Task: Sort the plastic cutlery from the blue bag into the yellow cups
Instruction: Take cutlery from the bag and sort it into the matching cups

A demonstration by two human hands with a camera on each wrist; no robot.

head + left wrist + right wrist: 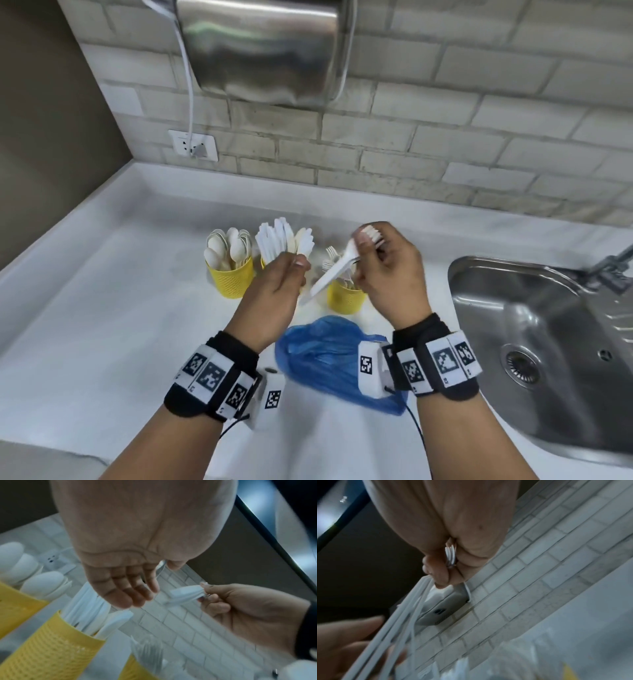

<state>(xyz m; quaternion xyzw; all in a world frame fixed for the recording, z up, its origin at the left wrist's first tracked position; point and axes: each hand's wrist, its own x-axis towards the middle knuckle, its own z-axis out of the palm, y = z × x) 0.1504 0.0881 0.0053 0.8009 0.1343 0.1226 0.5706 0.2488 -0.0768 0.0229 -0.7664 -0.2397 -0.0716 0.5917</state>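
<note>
I gripped a bundle of white plastic cutlery (342, 267) in my right hand (387, 270), fingers curled round it; its handles slanted down to the left above the table (102, 308). The wrist views were too blurred to tell which kinds of piece made up the bundle. My left hand (274, 287) hovered just left of the bundle, fingers relaxed and loosely extended, holding nothing.

Three yellow cups stood in a row on the table beyond my hands. The left cup (231, 277) held spoons (227, 248). The middle cup (56, 650), largely hidden behind my left hand in the head view, held flat white handles (284, 240). The right cup (344, 299) held forks (334, 257) and stood directly below the bundle.

The blue bag (325, 359) lay crumpled on the table, nearer to me than the cups, between my wrists.

A steel sink (548, 342) was set into the table to the right. On the far brick wall hung a metal dryer (267, 51), with a socket (193, 145) below it to the left.
</note>
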